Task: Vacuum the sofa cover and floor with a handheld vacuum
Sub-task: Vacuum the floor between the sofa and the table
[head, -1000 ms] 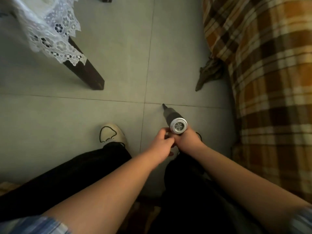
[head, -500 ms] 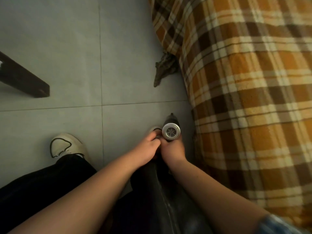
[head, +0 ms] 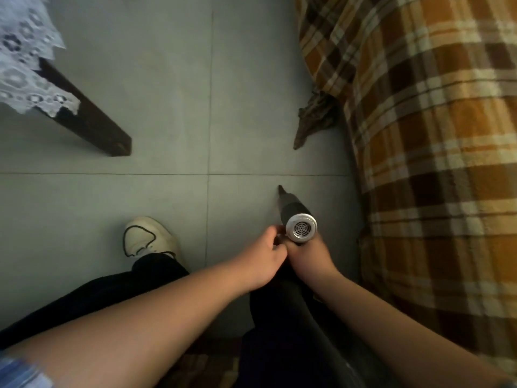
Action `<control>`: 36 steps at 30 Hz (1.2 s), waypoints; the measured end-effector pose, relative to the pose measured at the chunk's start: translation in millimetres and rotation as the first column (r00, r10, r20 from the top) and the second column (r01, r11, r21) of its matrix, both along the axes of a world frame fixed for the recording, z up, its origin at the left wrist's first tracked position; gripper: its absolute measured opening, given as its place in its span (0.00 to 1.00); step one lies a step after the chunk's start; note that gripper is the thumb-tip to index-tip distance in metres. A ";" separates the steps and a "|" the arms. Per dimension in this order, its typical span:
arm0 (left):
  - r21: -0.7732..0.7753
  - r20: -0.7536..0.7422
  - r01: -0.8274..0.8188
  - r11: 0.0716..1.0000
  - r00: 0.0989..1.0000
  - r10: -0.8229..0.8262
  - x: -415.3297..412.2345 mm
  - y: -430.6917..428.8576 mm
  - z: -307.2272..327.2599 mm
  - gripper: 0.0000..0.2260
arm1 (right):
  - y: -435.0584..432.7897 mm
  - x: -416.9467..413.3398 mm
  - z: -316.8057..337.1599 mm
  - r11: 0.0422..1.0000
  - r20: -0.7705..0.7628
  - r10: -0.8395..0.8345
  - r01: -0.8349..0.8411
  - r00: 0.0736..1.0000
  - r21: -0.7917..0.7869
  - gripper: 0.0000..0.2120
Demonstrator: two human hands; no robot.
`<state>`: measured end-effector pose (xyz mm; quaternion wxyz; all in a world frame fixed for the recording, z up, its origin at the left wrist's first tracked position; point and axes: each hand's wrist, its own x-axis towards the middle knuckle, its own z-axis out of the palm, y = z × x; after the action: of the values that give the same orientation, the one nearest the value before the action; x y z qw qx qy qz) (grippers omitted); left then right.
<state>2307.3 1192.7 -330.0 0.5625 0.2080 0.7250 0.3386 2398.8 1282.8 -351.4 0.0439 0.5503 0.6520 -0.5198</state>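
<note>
At left, a lace cloth drapes a dark wooden leg; a pale shoe rests on grey floor tiles. Our left hand curls its fingers onto the vacuum, and our right hand wraps its handle. Its tapered nozzle points away, down at the tiles, grilled silver cap toward us. The plaid sofa cover lies right, nearer our right hand.

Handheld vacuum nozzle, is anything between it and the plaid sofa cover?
Nothing visible: only bare grey tile floor separates the dark handheld vacuum from the orange-brown plaid sofa cover. A dark crumpled cloth lies farther ahead, beside the sofa.
</note>
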 end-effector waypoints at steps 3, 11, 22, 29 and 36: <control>-0.068 -0.106 0.093 0.993 0.989 -0.099 -18.2 -23.6 8.8 0.17 | -10.3 -16.5 4.4 0.986 0.028 0.165 -0.164 0.986 -0.036 0.11; -0.073 -0.143 0.170 0.983 0.973 -0.179 -74.8 -58.9 12.6 0.14 | -32.0 -54.7 9.6 0.939 -0.015 0.342 -0.342 0.939 -0.010 0.15; -0.164 -0.182 0.406 0.899 0.883 -0.432 -103.5 -93.4 -4.8 0.14 | -23.7 -40.0 28.5 0.955 0.136 0.295 -0.298 0.946 0.001 0.18; -0.260 -0.294 0.377 0.889 0.846 -0.445 -117.5 -101.1 -26.8 0.19 | -31.1 -51.1 24.3 0.914 0.141 0.404 -0.403 0.904 -0.042 0.18; -0.169 -0.510 0.287 0.943 0.793 -0.333 -120.3 -97.9 -29.6 0.33 | -39.1 -65.7 24.5 0.737 0.124 0.676 -0.670 0.727 -0.085 0.19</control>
<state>2187.0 1094.7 -359.6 0.3954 0.3858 0.8216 0.1406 2333.1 1243.7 -327.0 0.2865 0.3125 0.7927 -0.4380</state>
